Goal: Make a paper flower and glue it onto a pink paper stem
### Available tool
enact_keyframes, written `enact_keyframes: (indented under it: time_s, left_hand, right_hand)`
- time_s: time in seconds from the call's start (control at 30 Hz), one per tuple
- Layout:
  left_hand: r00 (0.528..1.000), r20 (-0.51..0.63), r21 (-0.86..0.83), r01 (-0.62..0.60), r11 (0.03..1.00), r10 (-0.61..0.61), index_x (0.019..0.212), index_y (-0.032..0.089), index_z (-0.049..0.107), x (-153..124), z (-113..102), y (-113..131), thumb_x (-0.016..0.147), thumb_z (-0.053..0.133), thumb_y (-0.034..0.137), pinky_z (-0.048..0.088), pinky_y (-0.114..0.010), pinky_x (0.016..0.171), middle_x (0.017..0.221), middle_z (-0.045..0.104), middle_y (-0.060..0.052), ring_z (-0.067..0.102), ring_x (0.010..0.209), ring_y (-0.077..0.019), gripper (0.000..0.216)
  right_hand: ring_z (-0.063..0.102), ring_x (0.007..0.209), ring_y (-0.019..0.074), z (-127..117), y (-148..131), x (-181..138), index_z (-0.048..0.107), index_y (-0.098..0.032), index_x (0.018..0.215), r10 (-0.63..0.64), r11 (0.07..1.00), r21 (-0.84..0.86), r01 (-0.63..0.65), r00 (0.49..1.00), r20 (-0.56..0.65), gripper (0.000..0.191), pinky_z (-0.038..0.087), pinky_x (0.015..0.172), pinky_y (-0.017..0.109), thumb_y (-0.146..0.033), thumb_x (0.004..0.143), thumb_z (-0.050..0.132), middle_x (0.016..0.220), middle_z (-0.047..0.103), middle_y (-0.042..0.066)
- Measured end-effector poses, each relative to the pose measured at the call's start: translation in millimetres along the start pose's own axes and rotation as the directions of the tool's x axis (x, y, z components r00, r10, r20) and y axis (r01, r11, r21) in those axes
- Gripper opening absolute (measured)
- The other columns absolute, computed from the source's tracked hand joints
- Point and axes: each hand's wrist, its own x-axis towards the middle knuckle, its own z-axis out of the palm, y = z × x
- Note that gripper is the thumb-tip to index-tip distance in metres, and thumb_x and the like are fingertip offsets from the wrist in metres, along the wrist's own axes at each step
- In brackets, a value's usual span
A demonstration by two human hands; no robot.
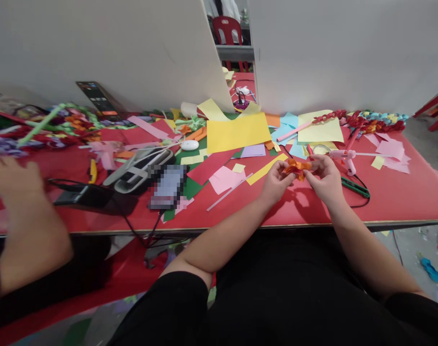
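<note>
The work in hand is a small orange paper rosette [296, 168], held just above the red table [392, 202] between the person's two hands. It already looks gathered and crumpled into petal-like folds, so the shaping seems well along. How finished it is cannot be told at this size, since the folds blur into one orange lump. It is joined to nothing: the paper garland [363, 120] along the far right of the table lies well apart from it. The pink glue gun [343, 156] rests on the table just beyond the right hand, with no hand on it. Flat uncut stock is plentiful, including a large yellow sheet [237, 132], a pink square [224, 179] and a yellow strip [265, 168], so there appears to be material for more pieces.

The left hand [276, 181] comes in from the lower left with the forearm angled up across the table edge. Its fingers are curled, and thumb and fingertips are closed on the left side of the rosette. The right hand [324, 175] mirrors it from the other side, wrist slightly raised, with its fingertips pinching the rosette's right edge. Both grips are closed on the paper, and the hands are near each other with only the rosette between them.

At the far left, a co-worker's hand [13, 192] hovers blurred over the table, near a phone [167, 186] and its black cable [132, 226].
</note>
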Motion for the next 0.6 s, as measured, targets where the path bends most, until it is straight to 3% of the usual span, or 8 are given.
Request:
enact_keyframes:
  time_s: [0.1,0.2,0.37,0.47,0.6]
  left_hand:
    - [1.0,-0.009,-0.032,0.017,0.999,-0.018,0.105,0.024,0.053,0,0,1,0.082,0.091,0.042,0.058,-0.026,0.074,0.11,0.071,-0.002,0.074,0.097,-0.0178,0.048]
    - [1.0,0.005,-0.038,0.012,0.999,-0.012,0.105,0.024,0.053,0,0,0,0.082,0.091,0.041,0.057,-0.026,0.074,0.109,0.071,-0.002,0.073,0.096,-0.0175,0.048]
    - [1.0,0.009,-0.043,-0.013,0.999,0.013,0.103,0.024,0.053,1,1,-3,0.081,0.093,0.041,0.057,-0.025,0.069,0.106,0.069,-0.001,0.07,0.089,-0.0149,0.049]
    - [1.0,0.002,-0.043,-0.002,0.999,0.002,0.102,0.024,0.053,1,1,-3,0.08,0.093,0.045,0.057,-0.024,0.067,0.106,0.069,-0.001,0.071,0.088,-0.0149,0.051]
    - [0.999,-0.025,-0.022,0.022,1.0,-0.022,0.103,0.024,0.054,1,0,-2,0.081,0.094,0.046,0.056,-0.024,0.069,0.106,0.07,-0.001,0.072,0.09,-0.0156,0.051]
  right_hand:
    - [0.074,0.089,0.023,2,8,0,0.067,-0.028,0.127,0.06,0.994,0.094,-0.059,0.998,-0.006,0.045,0.063,0.082,0.038,-0.045,0.089,0.084,0.097,0.076,0.003]
    - [0.07,0.08,0.0213,2,8,0,0.072,-0.026,0.111,0.058,0.997,0.048,-0.057,0.998,-0.023,0.031,0.06,0.076,0.037,-0.045,0.089,0.083,0.089,0.074,0.002]
    - [0.074,0.084,0.0257,-1,-6,-2,0.079,-0.026,0.095,-0.13,0.971,-0.208,0.115,0.989,-0.064,0.006,0.06,0.082,0.043,-0.03,0.091,0.077,0.091,0.08,0.005]
    - [0.075,0.089,0.0284,-1,-13,-4,0.083,-0.027,0.098,-0.224,0.932,-0.298,0.207,0.974,-0.025,0.01,0.062,0.087,0.046,-0.026,0.093,0.074,0.094,0.081,0.006]
    - [0.077,0.091,0.0308,0,-16,-6,0.088,-0.03,0.104,-0.227,0.918,-0.331,0.217,0.974,0.009,0.015,0.066,0.091,0.05,-0.03,0.098,0.074,0.099,0.083,0.008]
